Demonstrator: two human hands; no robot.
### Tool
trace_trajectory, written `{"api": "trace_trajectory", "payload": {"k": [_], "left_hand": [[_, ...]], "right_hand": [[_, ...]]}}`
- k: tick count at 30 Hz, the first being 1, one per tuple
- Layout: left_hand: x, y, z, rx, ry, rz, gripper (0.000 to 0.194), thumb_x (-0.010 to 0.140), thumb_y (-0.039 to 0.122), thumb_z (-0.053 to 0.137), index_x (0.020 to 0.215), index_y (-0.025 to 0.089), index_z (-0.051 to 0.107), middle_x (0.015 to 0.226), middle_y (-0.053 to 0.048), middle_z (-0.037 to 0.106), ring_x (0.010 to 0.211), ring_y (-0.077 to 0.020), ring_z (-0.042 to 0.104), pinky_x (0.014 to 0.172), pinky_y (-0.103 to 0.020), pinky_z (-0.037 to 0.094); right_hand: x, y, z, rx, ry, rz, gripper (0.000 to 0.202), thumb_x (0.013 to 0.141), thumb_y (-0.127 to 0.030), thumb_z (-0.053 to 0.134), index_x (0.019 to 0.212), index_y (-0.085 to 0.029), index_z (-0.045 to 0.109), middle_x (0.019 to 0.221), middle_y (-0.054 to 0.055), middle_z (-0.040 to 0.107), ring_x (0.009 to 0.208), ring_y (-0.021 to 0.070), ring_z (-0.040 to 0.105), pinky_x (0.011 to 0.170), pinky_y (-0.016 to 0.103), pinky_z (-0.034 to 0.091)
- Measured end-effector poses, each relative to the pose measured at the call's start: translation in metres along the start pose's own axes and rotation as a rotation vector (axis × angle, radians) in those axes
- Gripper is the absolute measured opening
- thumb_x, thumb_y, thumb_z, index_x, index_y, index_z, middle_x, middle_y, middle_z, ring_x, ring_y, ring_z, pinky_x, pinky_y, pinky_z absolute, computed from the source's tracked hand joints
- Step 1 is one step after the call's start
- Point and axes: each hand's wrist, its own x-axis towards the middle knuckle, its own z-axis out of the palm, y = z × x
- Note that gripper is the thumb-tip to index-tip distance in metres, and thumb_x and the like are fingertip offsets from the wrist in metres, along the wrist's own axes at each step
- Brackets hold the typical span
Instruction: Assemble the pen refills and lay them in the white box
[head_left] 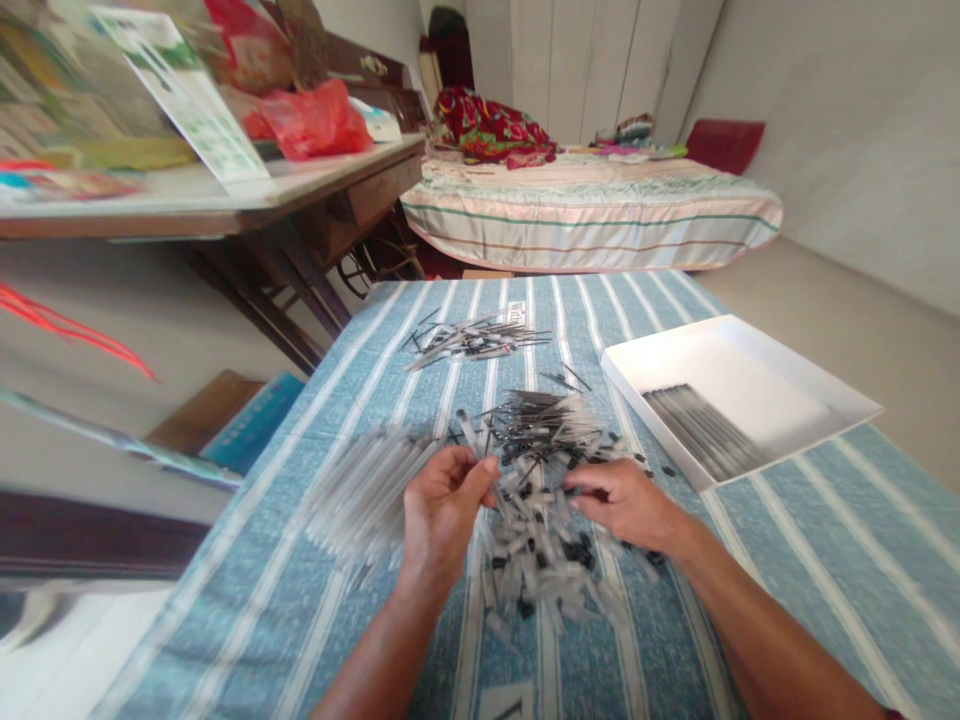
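Blue cloth with white stripes covers the surface (225, 610) where this person is sitting, and I see both bare hands over it, the forearms cut off by the lower edge of the view. The left hand (442, 515) has its grip pinched, thumb against fingers, around one slim, clear plastic tube (469, 432); the tube's upper part rises above the fingers, but the lower part is partly hidden and blurred. The right hand (626, 500) is at the right side of a loose heap of small, clear and black plastic caps (544, 575). Its fingers are bent with the tips near together, and whether this grip has hold of any piece I am not able to say.

Just beyond the heap lies a dense bundle of thin, black-and-clear plastic rods (534, 420), which meets the caps so closely that I cannot see the border. To the left is a row of long, translucent plastic tubes (367, 490), smeared by blur and partly covered by the left hand. Farther away, a scattered pile of dark, thin sticks (480, 340) lies apart. On the right stands a shallow white box (795, 385), with dark grey, pen-like sticks (705, 432) side by side inside; their exact number is hard to make out.
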Motion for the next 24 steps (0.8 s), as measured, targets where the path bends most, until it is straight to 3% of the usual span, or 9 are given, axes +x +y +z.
{"api": "trace_trajectory", "payload": {"k": [4, 11, 16, 24], "left_hand": [[0.001, 0.000, 0.002, -0.086, -0.009, -0.024, 0.019, 0.065, 0.028, 0.067, 0.068, 0.014, 0.055, 0.045, 0.005, 0.054, 0.038, -0.0066, 0.044, 0.037, -0.017, 0.029], [0.001, 0.000, 0.005, -0.185, -0.036, -0.063, 0.024, 0.062, 0.025, 0.069, 0.079, 0.013, 0.057, 0.057, 0.003, 0.061, 0.040, -0.0074, 0.049, 0.036, -0.018, 0.032], [-0.001, 0.001, 0.004, -0.232, -0.041, -0.059, 0.021, 0.064, 0.024, 0.068, 0.077, 0.013, 0.057, 0.058, 0.002, 0.062, 0.043, -0.0085, 0.053, 0.039, -0.018, 0.035], [-0.004, 0.001, 0.005, -0.286, -0.069, -0.019, 0.017, 0.066, 0.022, 0.067, 0.076, 0.013, 0.056, 0.062, 0.000, 0.064, 0.046, -0.0092, 0.055, 0.041, -0.018, 0.038]], "right_hand": [[-0.001, -0.006, 0.006, -0.184, -0.107, -0.069, 0.016, 0.071, -0.007, 0.048, 0.068, -0.018, 0.059, 0.059, -0.002, 0.055, 0.055, 0.0096, 0.047, 0.054, 0.020, 0.030], [-0.001, -0.002, 0.013, -0.309, -0.088, -0.114, 0.015, 0.074, -0.009, 0.050, 0.073, -0.020, 0.061, 0.069, 0.001, 0.060, 0.063, 0.0128, 0.054, 0.058, 0.021, 0.032], [-0.001, -0.007, 0.009, -0.159, 0.049, -0.140, 0.011, 0.074, -0.012, 0.052, 0.077, -0.019, 0.059, 0.075, 0.003, 0.057, 0.069, 0.0135, 0.053, 0.062, 0.022, 0.037], [-0.001, -0.020, 0.014, 0.092, 0.072, -0.055, 0.009, 0.069, -0.015, 0.056, 0.064, -0.019, 0.051, 0.057, -0.004, 0.050, 0.054, 0.0094, 0.046, 0.052, 0.019, 0.035]]}}
